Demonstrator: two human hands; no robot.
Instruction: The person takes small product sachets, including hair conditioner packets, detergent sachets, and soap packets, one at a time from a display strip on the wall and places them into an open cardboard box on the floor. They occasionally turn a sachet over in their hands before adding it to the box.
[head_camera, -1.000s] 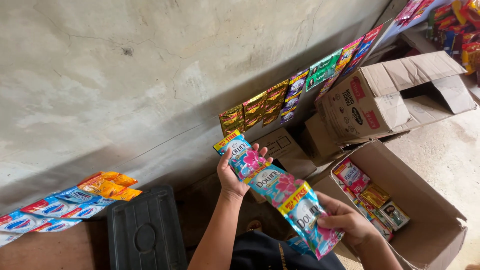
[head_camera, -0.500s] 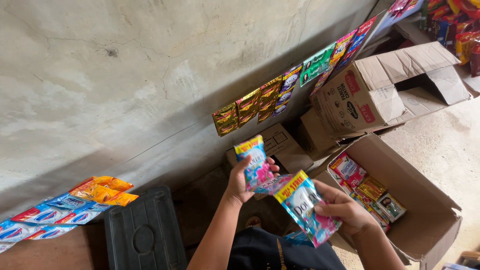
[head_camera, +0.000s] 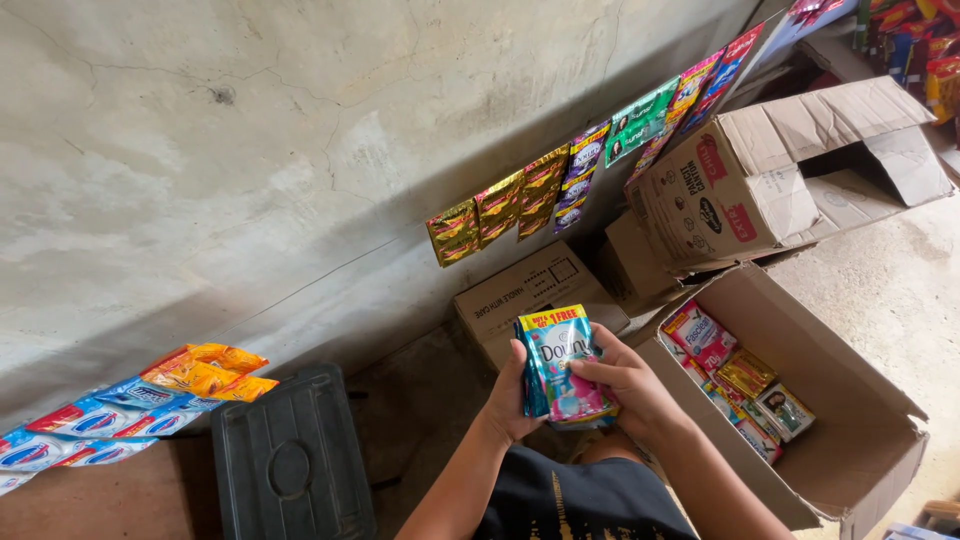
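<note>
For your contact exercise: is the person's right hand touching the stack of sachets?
Touching. The head view shows the right hand with its fingers laid across the front of the stack of sachets.

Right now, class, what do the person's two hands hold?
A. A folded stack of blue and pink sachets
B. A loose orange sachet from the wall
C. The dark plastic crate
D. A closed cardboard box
A: both the left hand and right hand clasp the stack of sachets in front of the wall.
</note>
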